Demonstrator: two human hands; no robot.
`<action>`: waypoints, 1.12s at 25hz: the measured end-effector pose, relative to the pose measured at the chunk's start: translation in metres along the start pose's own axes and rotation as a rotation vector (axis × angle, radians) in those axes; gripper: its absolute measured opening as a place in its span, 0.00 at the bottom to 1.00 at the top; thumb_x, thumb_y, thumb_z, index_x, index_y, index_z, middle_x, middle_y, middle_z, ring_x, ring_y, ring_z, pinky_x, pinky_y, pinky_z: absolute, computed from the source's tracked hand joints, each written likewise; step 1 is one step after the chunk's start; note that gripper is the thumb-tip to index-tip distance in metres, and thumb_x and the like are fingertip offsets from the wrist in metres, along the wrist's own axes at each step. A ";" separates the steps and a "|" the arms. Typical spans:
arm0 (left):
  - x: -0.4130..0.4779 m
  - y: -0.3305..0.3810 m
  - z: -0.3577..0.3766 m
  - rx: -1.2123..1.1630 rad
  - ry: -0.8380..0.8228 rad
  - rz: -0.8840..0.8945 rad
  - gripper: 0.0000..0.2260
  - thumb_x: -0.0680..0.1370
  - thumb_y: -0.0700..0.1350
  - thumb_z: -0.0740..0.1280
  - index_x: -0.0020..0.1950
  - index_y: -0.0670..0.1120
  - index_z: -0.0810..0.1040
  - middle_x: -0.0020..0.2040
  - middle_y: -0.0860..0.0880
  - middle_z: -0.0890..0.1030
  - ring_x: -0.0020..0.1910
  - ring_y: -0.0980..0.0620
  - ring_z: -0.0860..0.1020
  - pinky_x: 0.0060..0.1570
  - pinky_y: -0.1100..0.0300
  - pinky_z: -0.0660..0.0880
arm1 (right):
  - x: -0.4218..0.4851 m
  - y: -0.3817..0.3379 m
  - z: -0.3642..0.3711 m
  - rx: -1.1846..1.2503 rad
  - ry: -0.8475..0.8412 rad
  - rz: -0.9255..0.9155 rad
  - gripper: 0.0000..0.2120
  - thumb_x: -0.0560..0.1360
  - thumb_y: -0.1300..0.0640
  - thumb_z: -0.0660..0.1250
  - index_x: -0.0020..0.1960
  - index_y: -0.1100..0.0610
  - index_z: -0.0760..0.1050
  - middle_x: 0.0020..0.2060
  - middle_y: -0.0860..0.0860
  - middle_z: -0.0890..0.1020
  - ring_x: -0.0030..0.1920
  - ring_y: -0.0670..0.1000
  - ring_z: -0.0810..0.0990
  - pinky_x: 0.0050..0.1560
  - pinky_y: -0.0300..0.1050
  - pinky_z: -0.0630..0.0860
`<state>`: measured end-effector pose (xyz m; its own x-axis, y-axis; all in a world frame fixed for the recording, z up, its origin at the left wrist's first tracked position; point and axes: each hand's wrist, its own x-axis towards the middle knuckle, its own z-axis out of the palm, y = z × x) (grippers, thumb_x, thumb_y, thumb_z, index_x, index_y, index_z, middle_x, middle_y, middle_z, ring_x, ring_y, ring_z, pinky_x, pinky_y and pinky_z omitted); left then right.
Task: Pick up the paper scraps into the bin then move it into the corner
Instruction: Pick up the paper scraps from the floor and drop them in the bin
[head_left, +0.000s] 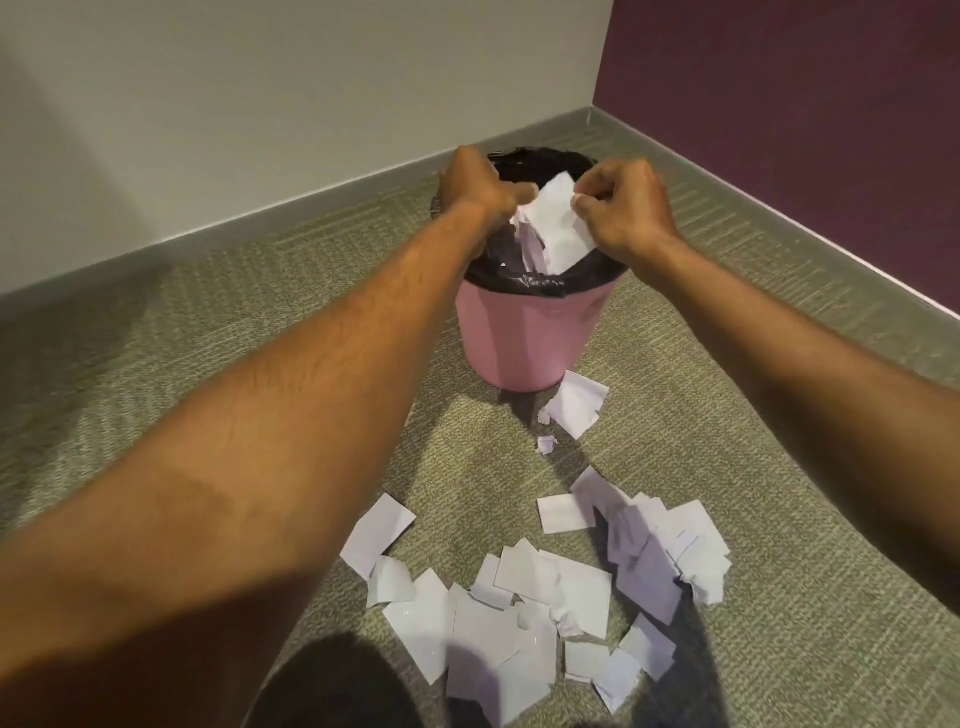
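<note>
Paper scraps (524, 618) litter green carpet (208, 312) (bin (524, 338) near purple wall (805, 104)).

readable text: none | white torn paper scraps (524, 613) on the carpet: blank faces | pink plastic bin (524, 338) with black liner: no label or brand legible

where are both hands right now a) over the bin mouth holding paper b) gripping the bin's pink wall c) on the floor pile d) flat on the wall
a: the left hand and right hand hold paper over the bin.
</note>
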<state>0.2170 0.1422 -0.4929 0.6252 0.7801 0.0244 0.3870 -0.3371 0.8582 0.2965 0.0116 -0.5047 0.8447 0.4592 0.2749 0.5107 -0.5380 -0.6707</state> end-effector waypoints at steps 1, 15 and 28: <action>0.001 -0.002 0.002 0.010 0.017 0.020 0.16 0.71 0.51 0.76 0.49 0.44 0.75 0.46 0.47 0.79 0.45 0.48 0.80 0.44 0.54 0.80 | -0.001 0.001 0.001 0.010 -0.022 -0.016 0.08 0.77 0.58 0.68 0.55 0.56 0.82 0.52 0.51 0.84 0.53 0.49 0.81 0.51 0.43 0.77; -0.234 -0.224 0.044 0.498 -0.582 0.070 0.33 0.74 0.62 0.66 0.74 0.49 0.62 0.68 0.48 0.71 0.66 0.46 0.69 0.62 0.49 0.71 | -0.175 0.145 0.028 -0.390 -0.828 0.012 0.19 0.74 0.56 0.72 0.63 0.55 0.75 0.60 0.54 0.78 0.59 0.55 0.77 0.57 0.51 0.75; -0.275 -0.240 0.097 0.921 -0.813 0.330 0.32 0.74 0.50 0.72 0.72 0.49 0.60 0.69 0.44 0.64 0.65 0.42 0.65 0.62 0.47 0.69 | -0.255 0.222 0.037 -0.637 -0.877 0.004 0.25 0.75 0.58 0.68 0.70 0.52 0.66 0.67 0.53 0.68 0.61 0.60 0.71 0.46 0.54 0.78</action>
<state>0.0178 -0.0428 -0.7557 0.8887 0.1531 -0.4322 0.2560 -0.9477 0.1907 0.1880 -0.1984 -0.7493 0.5669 0.6661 -0.4847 0.7114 -0.6925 -0.1197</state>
